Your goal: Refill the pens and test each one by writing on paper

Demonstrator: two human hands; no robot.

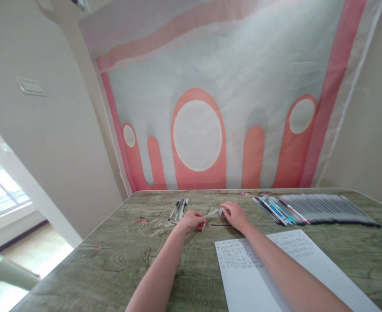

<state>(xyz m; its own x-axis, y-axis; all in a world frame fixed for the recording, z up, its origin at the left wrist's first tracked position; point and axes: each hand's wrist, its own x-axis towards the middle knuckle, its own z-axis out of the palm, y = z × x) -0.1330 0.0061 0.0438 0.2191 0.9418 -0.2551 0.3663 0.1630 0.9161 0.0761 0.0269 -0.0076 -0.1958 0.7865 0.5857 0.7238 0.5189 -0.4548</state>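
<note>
Both hands meet above the table, past the sheet of paper. My left hand [193, 219] is closed, its fingers pinching the near end of a slim whitish strip [213, 213]. Held at the strip's other end, my right hand [234, 214] is also closed, with a small pale bit showing at its fingertips. Whether the strip is tape or a plastic part I cannot tell. A thin stick-like piece [204, 226] pokes out below my left fingers. Just left of that hand lie several pens and slim pen parts [182, 209], dark, white and grey.
On the right, several coloured pens [275, 210] lie beside a long row of clear pens with dark tips [334, 210]. A sheet of paper with writing [243, 281] lies under my right forearm. The wood-patterned table [119, 264] ends at a printed backdrop [197, 134].
</note>
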